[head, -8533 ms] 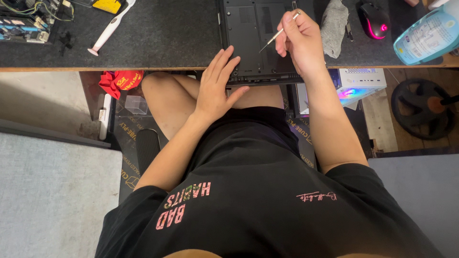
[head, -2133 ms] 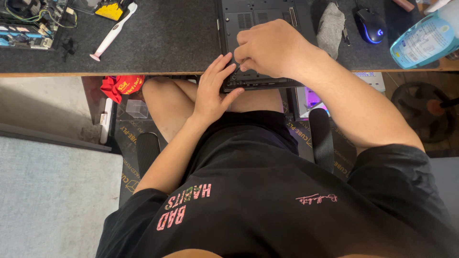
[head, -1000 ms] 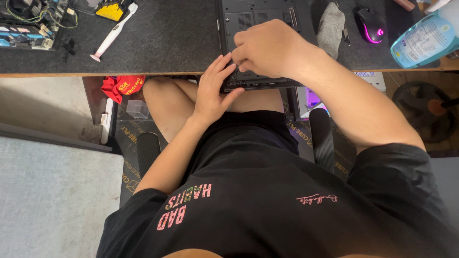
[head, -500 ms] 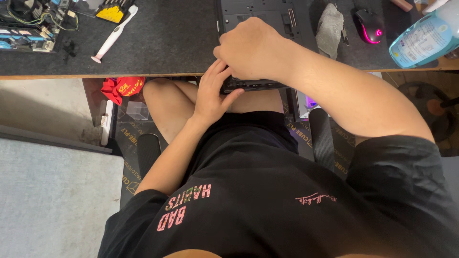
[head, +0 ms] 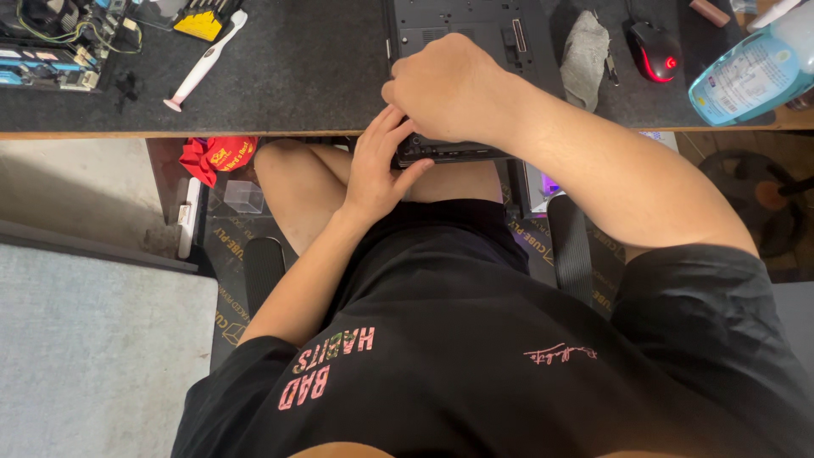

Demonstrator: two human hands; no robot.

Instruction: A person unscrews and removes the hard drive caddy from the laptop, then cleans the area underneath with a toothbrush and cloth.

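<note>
- The right hand [head: 449,85] was curled in a fist on the overturned black laptop [head: 462,34], top centre of the frame.
- The left hand [head: 379,165] gripped the laptop's near edge, overhanging the desk [head: 288,76].

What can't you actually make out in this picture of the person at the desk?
- Head view: whether the right hand holds a tool; its closed fist hides the palm and fingertips.
- The laptop, underside up: its far part is cut off by the top edge, its near left corner covered by both hands.
- Left hand: its fingertips vanish under the right hand.
- Circuit board: cut off at the top-left corner.
</note>
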